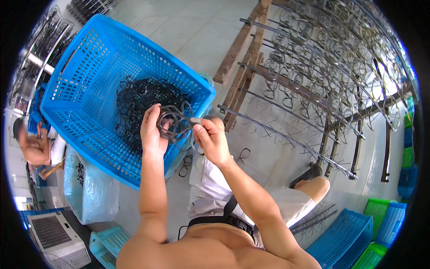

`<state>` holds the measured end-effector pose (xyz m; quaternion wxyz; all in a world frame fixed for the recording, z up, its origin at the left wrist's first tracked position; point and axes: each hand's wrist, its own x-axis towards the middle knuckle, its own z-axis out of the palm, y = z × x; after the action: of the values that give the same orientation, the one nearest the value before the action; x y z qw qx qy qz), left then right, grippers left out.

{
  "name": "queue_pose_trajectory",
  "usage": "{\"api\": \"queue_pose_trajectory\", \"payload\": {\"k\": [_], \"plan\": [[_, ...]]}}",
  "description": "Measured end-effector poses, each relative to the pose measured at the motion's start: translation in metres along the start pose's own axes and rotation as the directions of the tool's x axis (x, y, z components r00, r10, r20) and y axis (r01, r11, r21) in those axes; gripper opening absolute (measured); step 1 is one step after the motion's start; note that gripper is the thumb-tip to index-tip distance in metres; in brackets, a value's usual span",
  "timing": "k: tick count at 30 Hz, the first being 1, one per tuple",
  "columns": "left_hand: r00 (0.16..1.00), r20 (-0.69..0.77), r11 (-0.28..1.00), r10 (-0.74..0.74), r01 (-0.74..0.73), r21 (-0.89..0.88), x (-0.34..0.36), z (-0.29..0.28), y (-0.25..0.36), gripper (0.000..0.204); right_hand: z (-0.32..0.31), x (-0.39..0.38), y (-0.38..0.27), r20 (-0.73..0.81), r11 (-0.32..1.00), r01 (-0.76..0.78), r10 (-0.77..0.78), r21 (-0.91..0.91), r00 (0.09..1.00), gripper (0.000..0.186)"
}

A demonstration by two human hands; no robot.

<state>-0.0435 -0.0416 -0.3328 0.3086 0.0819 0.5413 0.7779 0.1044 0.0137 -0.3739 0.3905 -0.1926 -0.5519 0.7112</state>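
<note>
My left hand (153, 131) is closed around a small bunch of dark glasses frames (175, 117) over the right side of a blue perforated basket (85, 76). My right hand (210, 139) pinches the bunch's right end at a small pale piece between thumb and fingers. A tangled heap of black frames (139, 98) lies in the basket, partly hidden behind my hands. A few loose frames (186, 165) lie on the floor below.
Racks (295, 80) hung with frames stand at right. Stacked blue and green crates (340, 228) sit lower right. At left are a plastic-lined bin (89, 197), a white appliance (56, 237) and a seated co-worker (38, 152). Pale tiled floor (188, 31) shows behind the basket.
</note>
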Motion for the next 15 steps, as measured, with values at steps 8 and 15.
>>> {"api": "queue_pose_trajectory", "payload": {"k": [8,15], "plan": [[0.975,0.183,0.992,-0.126,0.124,0.018,-0.019,0.025,-0.001,0.02,-0.081,-0.042,-0.051,-0.375,0.941,0.036,0.098,0.335,0.922,0.02],[0.848,0.456,0.96,-0.27,0.272,0.062,-0.06,0.031,-0.048,0.024,-0.252,-0.2,-0.123,-0.9,0.893,0.303,-0.398,-0.334,0.18,0.017]]}}
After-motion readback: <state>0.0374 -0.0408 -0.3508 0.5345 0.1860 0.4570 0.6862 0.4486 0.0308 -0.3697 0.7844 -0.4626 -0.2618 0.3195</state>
